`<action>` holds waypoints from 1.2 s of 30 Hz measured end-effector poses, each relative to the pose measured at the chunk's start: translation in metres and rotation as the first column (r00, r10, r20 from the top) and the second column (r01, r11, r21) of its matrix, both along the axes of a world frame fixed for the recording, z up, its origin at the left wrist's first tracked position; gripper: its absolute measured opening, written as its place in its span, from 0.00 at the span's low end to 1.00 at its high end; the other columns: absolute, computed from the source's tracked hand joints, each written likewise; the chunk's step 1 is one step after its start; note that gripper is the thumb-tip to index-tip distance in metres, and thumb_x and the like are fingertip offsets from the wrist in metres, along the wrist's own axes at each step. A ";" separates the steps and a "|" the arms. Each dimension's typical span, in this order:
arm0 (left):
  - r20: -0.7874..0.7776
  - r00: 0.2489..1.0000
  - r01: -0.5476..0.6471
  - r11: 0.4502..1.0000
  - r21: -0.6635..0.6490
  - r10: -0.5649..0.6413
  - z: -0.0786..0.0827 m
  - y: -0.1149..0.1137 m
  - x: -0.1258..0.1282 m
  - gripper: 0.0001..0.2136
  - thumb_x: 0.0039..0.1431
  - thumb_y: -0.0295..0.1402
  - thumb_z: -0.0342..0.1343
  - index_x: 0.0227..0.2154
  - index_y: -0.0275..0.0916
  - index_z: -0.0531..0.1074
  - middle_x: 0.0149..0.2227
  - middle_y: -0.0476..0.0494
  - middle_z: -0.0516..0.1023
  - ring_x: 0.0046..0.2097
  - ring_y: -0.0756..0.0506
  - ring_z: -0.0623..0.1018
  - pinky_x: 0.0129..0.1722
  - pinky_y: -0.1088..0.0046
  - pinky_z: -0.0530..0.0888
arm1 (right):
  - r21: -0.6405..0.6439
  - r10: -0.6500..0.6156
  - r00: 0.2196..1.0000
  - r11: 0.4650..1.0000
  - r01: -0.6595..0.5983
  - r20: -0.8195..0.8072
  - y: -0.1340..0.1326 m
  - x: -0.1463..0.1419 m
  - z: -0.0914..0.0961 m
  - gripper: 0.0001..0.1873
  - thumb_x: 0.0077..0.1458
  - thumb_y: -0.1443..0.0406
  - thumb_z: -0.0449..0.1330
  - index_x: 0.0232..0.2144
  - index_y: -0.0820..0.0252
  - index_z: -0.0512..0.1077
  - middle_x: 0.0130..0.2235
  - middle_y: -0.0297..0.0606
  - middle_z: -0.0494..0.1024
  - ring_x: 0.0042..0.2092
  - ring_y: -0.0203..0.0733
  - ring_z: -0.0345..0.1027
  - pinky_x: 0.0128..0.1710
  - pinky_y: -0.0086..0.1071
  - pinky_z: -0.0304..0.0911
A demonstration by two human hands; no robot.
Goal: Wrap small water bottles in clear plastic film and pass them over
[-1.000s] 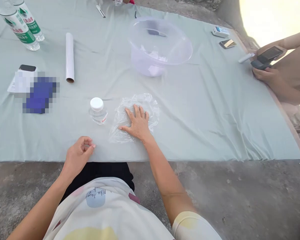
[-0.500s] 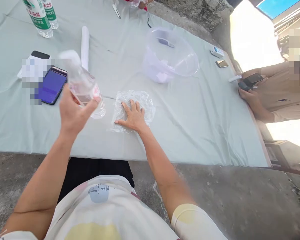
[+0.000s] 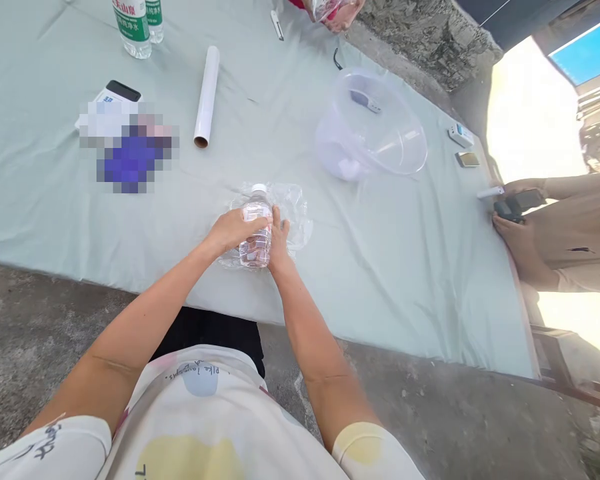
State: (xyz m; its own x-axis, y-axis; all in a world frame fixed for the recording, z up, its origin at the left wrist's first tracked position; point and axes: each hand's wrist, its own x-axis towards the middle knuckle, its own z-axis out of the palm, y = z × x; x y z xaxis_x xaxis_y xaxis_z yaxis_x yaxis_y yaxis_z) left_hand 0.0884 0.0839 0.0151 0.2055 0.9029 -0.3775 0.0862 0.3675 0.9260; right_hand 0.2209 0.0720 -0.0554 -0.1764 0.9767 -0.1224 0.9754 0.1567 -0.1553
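My left hand [image 3: 230, 231] is wrapped round a clear plastic water bottle [image 3: 255, 252] with a white cap. The bottle is over a crumpled sheet of clear plastic [image 3: 300, 212] near the table's front edge. Just right of the bottle, my right hand [image 3: 279, 245] lies on the plastic with its visible fingers stretched out. Part of that hand is hidden behind the bottle. Whether the bottle rests on the sheet or on my right hand, I cannot tell.
A white roll [image 3: 207, 97] and a clear plastic tub [image 3: 330, 137] lie beyond my hands. Green-labelled bottles [image 3: 134, 30] stand at the back left, near a phone [image 3: 123, 91]. At the right edge, a person's hands [image 3: 517, 230] hold a dark device [image 3: 525, 201].
My left hand has carried the bottle rightward and brought it over the plastic sheet, beside my right hand. My right hand stays on the sheet. The view has shifted, so table objects appear further right.
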 end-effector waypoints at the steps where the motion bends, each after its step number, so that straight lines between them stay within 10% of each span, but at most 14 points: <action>1: -0.080 0.996 0.044 0.999 0.018 -0.042 -0.006 0.004 -0.004 0.14 0.44 0.38 0.70 0.17 0.41 0.70 0.20 0.47 0.73 0.24 0.46 0.71 0.22 0.73 0.58 | -0.012 -0.039 0.999 0.999 0.039 0.005 -0.001 0.001 0.003 0.43 0.59 0.47 0.52 0.71 0.54 0.47 0.73 0.49 0.43 0.72 0.68 0.32 0.63 0.71 0.40; 15: -0.406 0.914 0.046 0.993 0.106 0.001 -0.010 0.012 -0.003 0.20 0.41 0.45 0.71 0.15 0.43 0.65 0.18 0.47 0.68 0.22 0.46 0.65 0.23 0.71 0.51 | -0.078 0.005 0.975 0.997 -0.023 -0.221 -0.007 0.030 0.021 0.39 0.55 0.52 0.62 0.65 0.60 0.62 0.73 0.48 0.44 0.74 0.57 0.31 0.71 0.55 0.32; 20: -0.365 0.930 0.024 0.988 0.152 0.033 -0.014 0.012 -0.009 0.23 0.38 0.45 0.73 0.14 0.43 0.61 0.16 0.50 0.65 0.20 0.47 0.61 0.22 0.71 0.50 | -0.029 -0.161 0.697 0.980 0.198 -0.699 -0.009 0.073 0.019 0.34 0.59 0.57 0.53 0.67 0.53 0.57 0.71 0.40 0.53 0.72 0.47 0.45 0.67 0.50 0.51; 24: -0.458 0.889 0.099 0.981 0.165 -0.013 -0.014 0.012 -0.012 0.24 0.42 0.47 0.71 0.16 0.43 0.59 0.18 0.49 0.65 0.22 0.47 0.61 0.24 0.70 0.49 | -0.114 -0.399 0.282 0.727 0.677 -0.873 -0.020 0.127 0.015 0.29 0.57 0.61 0.52 0.61 0.59 0.63 0.65 0.45 0.65 0.66 0.42 0.59 0.62 0.43 0.60; 27: -0.544 0.837 0.170 0.972 0.163 -0.055 -0.012 0.010 -0.012 0.25 0.47 0.52 0.66 0.18 0.43 0.57 0.21 0.48 0.65 0.23 0.47 0.62 0.25 0.69 0.51 | -0.137 -0.557 0.173 0.472 0.871 -0.812 -0.036 0.147 0.015 0.21 0.58 0.58 0.51 0.50 0.60 0.70 0.57 0.47 0.73 0.60 0.45 0.67 0.59 0.43 0.62; 33: -0.688 0.714 0.277 0.955 0.106 -0.131 -0.006 0.003 -0.009 0.22 0.55 0.54 0.55 0.24 0.42 0.55 0.28 0.50 0.67 0.27 0.47 0.66 0.29 0.69 0.57 | 0.004 -0.556 0.571 0.714 0.700 -0.604 -0.065 0.088 0.010 0.20 0.54 0.47 0.59 0.32 0.58 0.73 0.54 0.50 0.74 0.63 0.59 0.59 0.64 0.55 0.51; 36: -0.710 0.699 0.247 0.960 0.132 -0.083 -0.006 -0.001 -0.008 0.22 0.56 0.55 0.54 0.25 0.42 0.55 0.32 0.49 0.68 0.29 0.47 0.67 0.31 0.68 0.61 | 0.000 -0.443 0.507 0.753 0.659 -0.739 -0.071 0.050 0.011 0.13 0.53 0.54 0.62 0.31 0.56 0.70 0.55 0.46 0.74 0.63 0.53 0.61 0.65 0.51 0.52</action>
